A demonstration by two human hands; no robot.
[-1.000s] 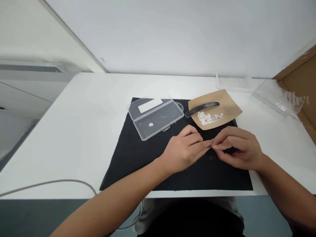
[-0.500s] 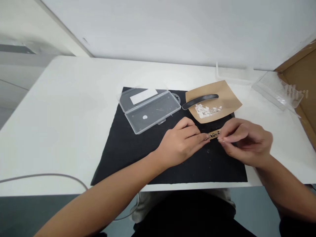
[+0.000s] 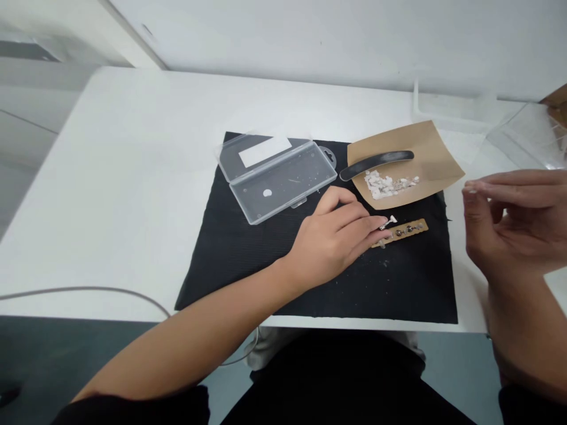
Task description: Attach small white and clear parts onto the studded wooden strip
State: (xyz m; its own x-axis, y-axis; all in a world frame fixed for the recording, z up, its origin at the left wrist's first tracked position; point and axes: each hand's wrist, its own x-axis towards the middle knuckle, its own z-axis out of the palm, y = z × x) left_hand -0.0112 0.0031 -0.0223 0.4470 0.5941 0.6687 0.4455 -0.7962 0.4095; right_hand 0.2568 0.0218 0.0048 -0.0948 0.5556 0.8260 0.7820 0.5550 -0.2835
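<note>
My left hand [image 3: 330,236] lies over the black mat, its fingertips closed on the left end of a narrow tan strip [image 3: 416,228] with small round metal pieces along it. A small silvery-white piece [image 3: 390,222] sticks out beside those fingers; whether they grip it as well is unclear. My right hand [image 3: 522,215] is raised off to the right, apart from the strip. Its thumb and forefinger are pinched together, with a tiny pale bit [image 3: 472,190] at the tips, too small to name.
Behind the strip, a brown paper sheet [image 3: 436,156] bears white flakes [image 3: 385,185] and a curved black nail file [image 3: 376,163]. An open clear plastic case [image 3: 283,188] lies on the black mat [image 3: 230,260]. Clear plastic containers [image 3: 527,136] stand back right. A grey cable [image 3: 88,289] crosses the table at left.
My right hand has moved away from the strip, up and to the right, uncovering the strip's right end. My left hand stays at the strip. The view has shifted slightly.
</note>
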